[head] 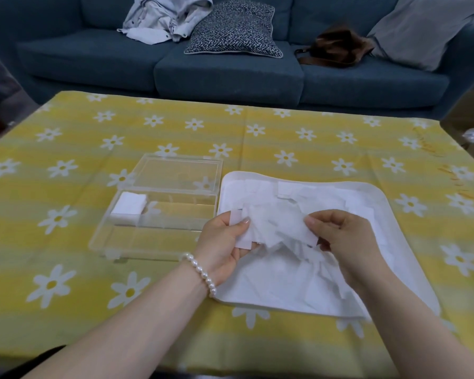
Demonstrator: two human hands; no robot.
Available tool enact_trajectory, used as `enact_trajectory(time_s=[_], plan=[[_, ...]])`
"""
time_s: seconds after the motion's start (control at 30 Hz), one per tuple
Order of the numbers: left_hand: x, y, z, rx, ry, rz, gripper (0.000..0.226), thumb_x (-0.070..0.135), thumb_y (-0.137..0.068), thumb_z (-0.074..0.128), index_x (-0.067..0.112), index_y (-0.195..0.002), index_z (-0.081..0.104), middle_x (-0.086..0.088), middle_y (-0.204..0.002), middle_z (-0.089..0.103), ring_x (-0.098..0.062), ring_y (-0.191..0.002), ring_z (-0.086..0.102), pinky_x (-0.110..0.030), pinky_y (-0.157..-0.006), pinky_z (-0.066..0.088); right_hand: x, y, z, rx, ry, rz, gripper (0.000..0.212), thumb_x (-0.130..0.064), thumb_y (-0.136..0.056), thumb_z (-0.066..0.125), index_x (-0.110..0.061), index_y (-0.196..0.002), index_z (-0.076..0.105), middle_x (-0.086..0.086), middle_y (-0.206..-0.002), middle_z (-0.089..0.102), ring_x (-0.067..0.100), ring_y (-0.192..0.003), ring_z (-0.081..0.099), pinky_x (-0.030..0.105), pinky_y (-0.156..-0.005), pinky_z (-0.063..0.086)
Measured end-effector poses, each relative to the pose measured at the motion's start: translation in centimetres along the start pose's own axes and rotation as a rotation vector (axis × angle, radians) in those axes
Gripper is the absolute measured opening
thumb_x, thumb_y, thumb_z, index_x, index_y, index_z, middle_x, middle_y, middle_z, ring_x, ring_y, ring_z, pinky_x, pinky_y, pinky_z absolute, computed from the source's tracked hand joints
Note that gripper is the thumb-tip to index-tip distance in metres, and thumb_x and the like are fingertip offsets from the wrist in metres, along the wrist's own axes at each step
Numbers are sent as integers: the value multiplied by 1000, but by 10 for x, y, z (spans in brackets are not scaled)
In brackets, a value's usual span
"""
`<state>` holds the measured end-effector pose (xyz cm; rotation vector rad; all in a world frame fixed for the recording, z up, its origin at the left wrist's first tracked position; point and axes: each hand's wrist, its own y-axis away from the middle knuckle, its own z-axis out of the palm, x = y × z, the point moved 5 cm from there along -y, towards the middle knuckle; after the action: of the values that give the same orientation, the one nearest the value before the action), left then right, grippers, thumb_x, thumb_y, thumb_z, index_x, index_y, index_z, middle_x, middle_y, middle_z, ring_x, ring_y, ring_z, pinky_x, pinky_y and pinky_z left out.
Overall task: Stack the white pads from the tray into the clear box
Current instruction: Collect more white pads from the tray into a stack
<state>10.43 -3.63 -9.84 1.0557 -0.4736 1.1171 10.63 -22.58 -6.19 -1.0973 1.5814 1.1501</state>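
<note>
Yellow daisy tablecloth [298, 138]: left hand [225, 242] and right hand [342, 239] pinch white pads [277, 228] over tray [378, 198]; clear box [159, 236] beside

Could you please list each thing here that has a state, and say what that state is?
box: lid open, one stack of pads in its far left corner
tray: heaped with loose pads
left hand: gripping several pads
right hand: pinching the same bunch of pads
</note>
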Motion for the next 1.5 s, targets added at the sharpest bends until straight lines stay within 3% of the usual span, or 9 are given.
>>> enact_trajectory(time_s=[0.13, 0.33, 0.47, 0.63, 0.8, 0.93, 1.1, 1.23, 1.5], plan=[[-5, 3, 7, -50, 52, -37, 23, 3, -98, 40, 2, -105, 62, -15, -97, 71, -26, -80, 69, -37, -68, 58, 5, 4, 8, -38, -448, 187, 15, -13, -88, 60, -9, -74, 63, 3, -56, 59, 13, -51, 51, 22, -50, 43], [-9, 12, 20, -80, 214, -11, 30, 16, -103, 33, 5, -115, 58, -16, -106, 70, -30, -94, 68, -42, -74, 58, 14, 33, 46, -7, -375, 205, 25, -21, -93, 56, -7, -72, 55, 3, -42, 48, 11, -35, 43, 22, -43, 35], [-15, 18, 26, -95, 244, -23, 41, 31, -103, 28, 9, -126, 54, -21, -113, 66, -35, -83, 66, -31, -49, 50, 21, 43, 59, 55, -434, 248, 23, -23, -93, 57, -8, -76, 54, 1, -43, 53, 15, -39, 48, 24, -45, 38], [-17, 26, 32, -126, 165, -68, 65, 63, -89, 29, 19, -84, 76, -10, -86, 70, -26, -66, 59, -22, -43, 34, 26, 46, 66, 64, -397, 268, 24, -25, -92, 57, -8, -76, 52, 7, -46, 57, 20, -46, 50, 25, -47, 41], [-19, 25, 25, -52, 111, -22, 26, 28, -93, 53, 3, -100, 54, -15, -75, 59, -28, -64, 59, -30, -47, 46, 22, 49, 64, 12, -277, 227, 28, -25, -87, 64, -7, -66, 59, 6, -51, 50, 16, -45, 43, 24, -46, 35], [-11, 24, 24, -77, 240, -47, 28, 17, -98, 45, -2, -114, 59, -18, -104, 70, -30, -95, 69, -41, -83, 56, 6, 39, 40, 191, -212, 42, 25, -21, -82, 68, -14, -65, 52, -7, -50, 47, 7, -45, 43, 22, -52, 36], [-8, 25, 27, -153, 217, -82, 28, 15, -97, 45, 1, -116, 60, -16, -111, 69, -28, -94, 69, -40, -81, 57, -19, 18, 19, 95, 109, -189, 18, -22, -76, 76, -25, -90, 64, -7, -82, 60, 5, -67, 52, 13, -64, 43], [-11, 25, 29, -166, 217, -117, 31, 15, -98, 44, -2, -121, 56, -19, -112, 67, -31, -100, 67, -40, -80, 58, -20, 15, 13, 82, 189, -199, 15, -13, -76, 75, -26, -71, 69, -5, -70, 70, 15, -67, 66, 29, -70, 53], [-9, 21, 25, -139, 236, -86, 25, 14, -99, 43, 1, -114, 59, -16, -106, 70, -30, -91, 70, -40, -76, 59, -27, 14, -1, 230, 94, -280, 17, -6, -79, 71, -19, -71, 65, -7, -60, 64, 4, -47, 59, 13, -53, 45]])
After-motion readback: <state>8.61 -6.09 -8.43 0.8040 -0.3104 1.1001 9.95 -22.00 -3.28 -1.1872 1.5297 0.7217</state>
